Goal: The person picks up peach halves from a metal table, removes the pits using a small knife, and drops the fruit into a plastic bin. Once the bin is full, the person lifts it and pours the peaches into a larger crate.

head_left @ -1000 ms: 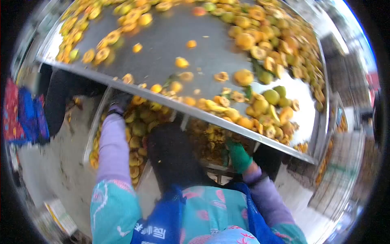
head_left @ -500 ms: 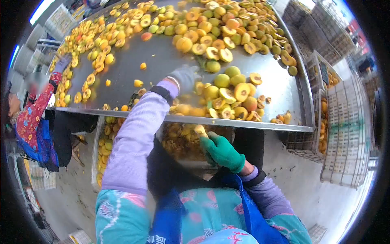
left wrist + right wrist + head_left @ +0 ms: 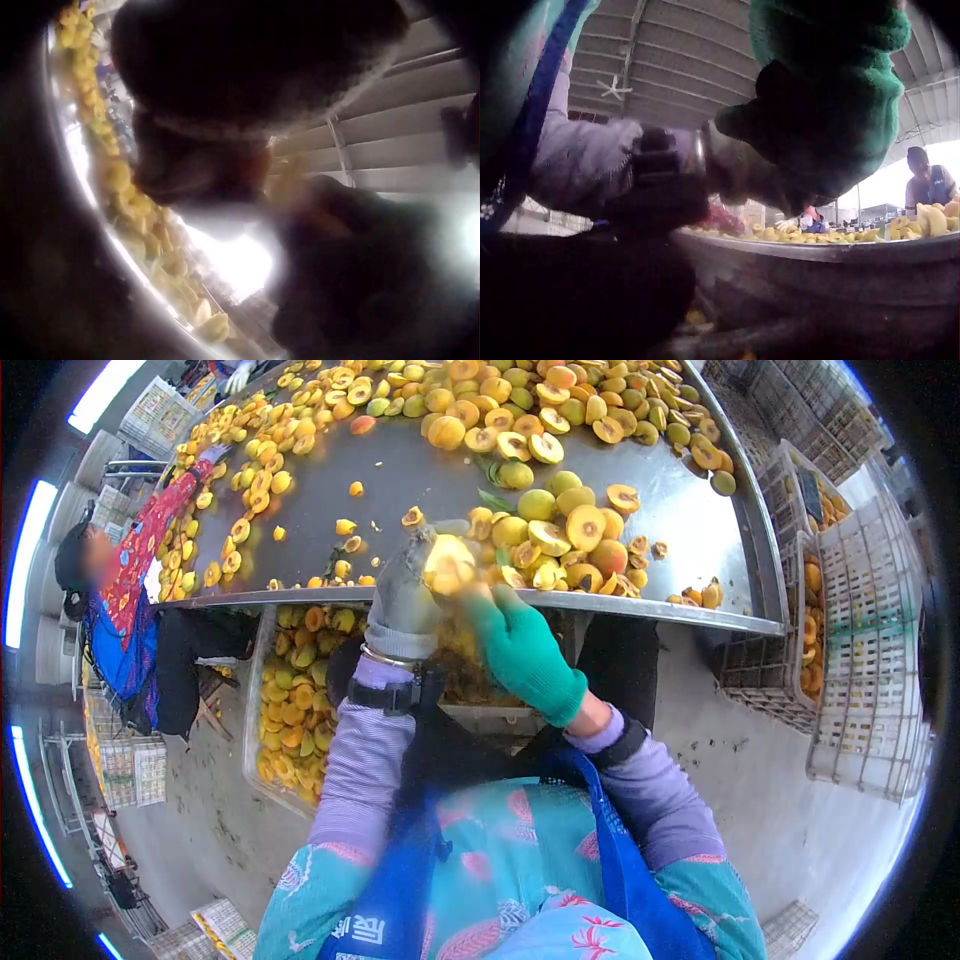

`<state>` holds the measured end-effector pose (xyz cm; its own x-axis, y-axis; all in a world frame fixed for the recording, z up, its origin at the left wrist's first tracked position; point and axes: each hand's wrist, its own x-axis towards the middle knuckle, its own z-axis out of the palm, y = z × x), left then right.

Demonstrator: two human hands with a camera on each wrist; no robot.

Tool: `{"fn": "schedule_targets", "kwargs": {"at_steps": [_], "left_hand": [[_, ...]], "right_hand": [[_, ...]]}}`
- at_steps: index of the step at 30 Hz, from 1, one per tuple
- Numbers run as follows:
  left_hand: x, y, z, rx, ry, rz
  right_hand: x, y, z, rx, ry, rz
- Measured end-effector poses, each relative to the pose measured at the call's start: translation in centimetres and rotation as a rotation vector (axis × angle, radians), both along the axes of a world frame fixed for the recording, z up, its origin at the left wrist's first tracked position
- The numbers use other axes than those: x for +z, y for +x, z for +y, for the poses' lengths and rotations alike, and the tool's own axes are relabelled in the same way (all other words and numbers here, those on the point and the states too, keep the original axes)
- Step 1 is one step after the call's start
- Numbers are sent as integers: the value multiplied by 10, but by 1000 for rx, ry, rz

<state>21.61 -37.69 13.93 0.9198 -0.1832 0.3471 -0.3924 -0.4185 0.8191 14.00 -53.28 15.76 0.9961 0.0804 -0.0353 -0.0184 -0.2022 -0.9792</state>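
My left hand (image 3: 404,590), in a grey glove, holds a cut yellow peach (image 3: 449,563) above the near edge of the metal table (image 3: 330,475). Its pale cut face shows, blurred. Close on its right, my right hand (image 3: 532,658) in a green glove has its fingers curled round a small tan tool (image 3: 474,596) that meets the fruit; its kind I cannot tell. In the right wrist view the green glove (image 3: 832,97) overlaps the left wrist. Dark, blurred gloves fill much of the left wrist view. Whole and halved peaches (image 3: 585,528) lie just beyond my hands.
Below the table's raised front lip (image 3: 640,606) stands a crate of peach halves (image 3: 300,710), left of my legs. More peaches (image 3: 480,420) are heaped across the back. White slatted crates (image 3: 868,650) stack at the right. Another person (image 3: 135,605) works at the left.
The left hand went from below the table edge up among the peaches, then back towards me with a cut peach. The right hand rose from under the edge to meet it.
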Motion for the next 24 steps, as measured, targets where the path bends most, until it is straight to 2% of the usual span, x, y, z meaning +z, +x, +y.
{"fn": "schedule_targets", "kwargs": {"at_steps": [1, 2, 3, 4, 5, 8, 9, 12, 14, 15, 17, 18, 21, 22, 23, 24], "left_hand": [[10, -8, -7, 11, -4, -1], [40, -22, -21, -26, -48, 18], [31, -19, -19, -20, -47, -9], [16, -13, -14, -10, -45, -33], [17, -14, -14, 6, -42, -57], [33, -22, -20, -8, -380, 253], [32, -22, -20, -10, -391, 277], [26, -20, -18, -11, -455, 329], [23, -17, -20, -1, -543, 323], [26, -14, -17, -33, -422, 328], [34, -11, -7, -93, -176, 341], [22, -10, -10, -81, -605, 554], [24, -12, -9, 57, -196, 416], [1, -4, -1, 17, 80, 22], [-22, 3, 8, -24, 380, -350], [-19, 3, 8, -97, 169, -147]], "right_hand": [[-3, 1, 3, -20, -115, -168], [-10, 5, 5, -39, -233, -336], [-16, 6, 7, -53, -352, -503], [-20, 5, 9, -76, -336, -472], [-23, 3, 11, -95, -319, -440], [-36, 2, 21, -112, -398, -585], [-39, 3, 24, -111, -448, -674], [-45, 1, 33, -47, -47, -307], [-51, 5, 40, -128, -268, -594], [-52, 8, 43, -168, -379, -742], [-46, 4, 41, -96, -19, -341], [-36, -2, 40, -56, 158, -129], [14, -12, 38, 111, 648, 568], [6, -11, 42, 111, 850, 774], [8, -9, 42, 136, 883, 772], [7, -10, 45, 194, 949, 805]]}}
